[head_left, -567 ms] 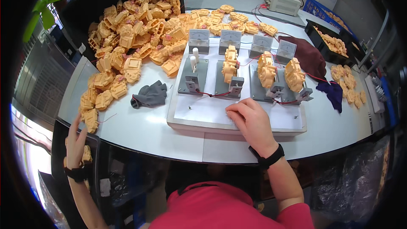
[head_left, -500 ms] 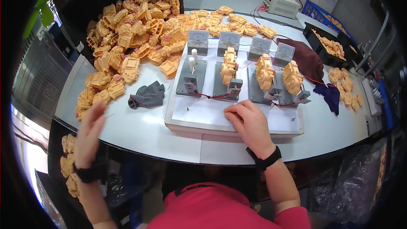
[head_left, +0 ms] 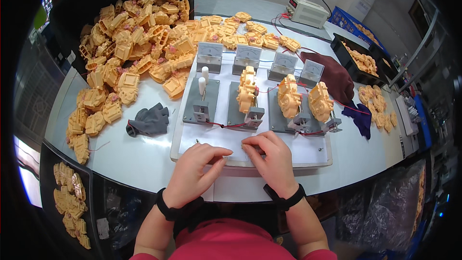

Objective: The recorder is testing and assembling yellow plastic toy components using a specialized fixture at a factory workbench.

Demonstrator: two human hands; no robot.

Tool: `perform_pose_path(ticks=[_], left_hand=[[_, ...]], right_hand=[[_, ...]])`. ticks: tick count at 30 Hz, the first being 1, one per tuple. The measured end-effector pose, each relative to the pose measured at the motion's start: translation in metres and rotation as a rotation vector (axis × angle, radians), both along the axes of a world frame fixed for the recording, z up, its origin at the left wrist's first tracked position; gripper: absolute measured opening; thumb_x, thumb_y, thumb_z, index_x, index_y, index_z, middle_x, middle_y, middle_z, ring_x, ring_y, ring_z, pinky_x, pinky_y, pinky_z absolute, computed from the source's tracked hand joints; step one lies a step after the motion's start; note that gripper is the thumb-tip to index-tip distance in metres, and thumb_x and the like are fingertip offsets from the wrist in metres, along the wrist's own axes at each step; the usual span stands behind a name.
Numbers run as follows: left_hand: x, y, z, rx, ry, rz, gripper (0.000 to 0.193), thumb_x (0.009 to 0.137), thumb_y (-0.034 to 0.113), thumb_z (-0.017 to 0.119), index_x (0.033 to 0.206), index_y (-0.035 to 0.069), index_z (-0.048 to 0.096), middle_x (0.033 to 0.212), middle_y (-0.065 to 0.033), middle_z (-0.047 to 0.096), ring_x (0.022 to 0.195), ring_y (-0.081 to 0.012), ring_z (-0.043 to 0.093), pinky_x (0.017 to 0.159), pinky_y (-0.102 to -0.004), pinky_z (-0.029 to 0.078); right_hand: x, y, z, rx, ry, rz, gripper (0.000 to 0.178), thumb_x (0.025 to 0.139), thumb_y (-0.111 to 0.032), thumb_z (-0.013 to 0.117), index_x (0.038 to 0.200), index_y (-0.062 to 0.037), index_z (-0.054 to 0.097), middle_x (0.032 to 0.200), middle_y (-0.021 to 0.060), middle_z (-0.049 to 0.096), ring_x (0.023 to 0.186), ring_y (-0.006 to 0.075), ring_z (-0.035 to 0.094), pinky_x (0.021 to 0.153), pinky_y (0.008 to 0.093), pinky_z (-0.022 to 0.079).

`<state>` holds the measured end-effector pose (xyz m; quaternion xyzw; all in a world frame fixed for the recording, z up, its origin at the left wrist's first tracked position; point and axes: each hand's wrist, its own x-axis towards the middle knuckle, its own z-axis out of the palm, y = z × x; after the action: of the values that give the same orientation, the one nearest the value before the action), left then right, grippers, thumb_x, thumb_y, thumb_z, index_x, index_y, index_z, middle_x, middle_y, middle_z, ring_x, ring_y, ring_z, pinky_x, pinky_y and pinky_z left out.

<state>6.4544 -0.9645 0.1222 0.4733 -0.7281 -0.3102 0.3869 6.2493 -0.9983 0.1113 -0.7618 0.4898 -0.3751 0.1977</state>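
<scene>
My left hand (head_left: 196, 171) is over the front edge of the white test board (head_left: 211, 160), thumb and forefinger apart, holding nothing visible. Close by on the right, my right hand (head_left: 270, 160) rests at the board's front edge with fingers curled, thumb and forefinger tips together; anything between them is too small to make out. Beyond the hands stand grey fixtures. The leftmost fixture (head_left: 211, 97) bears two white pegs and no part. A yellow plastic gear housing (head_left: 247, 91), a second housing (head_left: 289, 97) and a third housing (head_left: 319, 102) sit upright on the others.
Several dial meters (head_left: 210, 58) line the board's back. A heap of yellow housings (head_left: 139, 33) spills from a black bin at left. A grey cloth (head_left: 148, 120) lies beside the board. At right are a maroon cloth (head_left: 332, 74), a black crate (head_left: 360, 60) and a power supply (head_left: 309, 11).
My left hand has come from the far left, by the loose housings, to the board's front edge near my right hand. The view has shifted; my right hand keeps its pose.
</scene>
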Motion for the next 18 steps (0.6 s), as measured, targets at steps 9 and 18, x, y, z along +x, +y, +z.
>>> perform_pose_path(ticks=[9, 18], left_hand=[[0.0002, -0.0016, -0.0008, -0.046, -0.048, -0.009, 0.018, 0.085, 0.007, 0.064, 0.103, 0.007, 0.069, 0.083, -0.0057, 0.064, 0.077, -0.0234, 0.057, 0.071, -0.0333, 0.044], [-0.0032, -0.0016, -0.0016, -0.073, -0.083, 0.018, 0.017, 0.084, 0.007, 0.065, 0.1, 0.008, 0.069, 0.082, -0.0053, 0.064, 0.075, -0.0231, 0.057, 0.07, -0.0332, 0.043]], right_hand=[[0.0038, 0.0001, -0.0018, -0.003, -0.033, -0.023, 0.009, 0.083, -0.013, 0.073, 0.091, -0.0086, 0.072, 0.084, 0.0047, 0.063, 0.076, 0.023, 0.063, 0.065, 0.0334, 0.051], [0.0032, 0.0008, -0.0033, -0.019, -0.022, -0.026, 0.009, 0.083, -0.013, 0.073, 0.091, -0.009, 0.072, 0.084, 0.0046, 0.062, 0.077, 0.0233, 0.063, 0.065, 0.0344, 0.051]])
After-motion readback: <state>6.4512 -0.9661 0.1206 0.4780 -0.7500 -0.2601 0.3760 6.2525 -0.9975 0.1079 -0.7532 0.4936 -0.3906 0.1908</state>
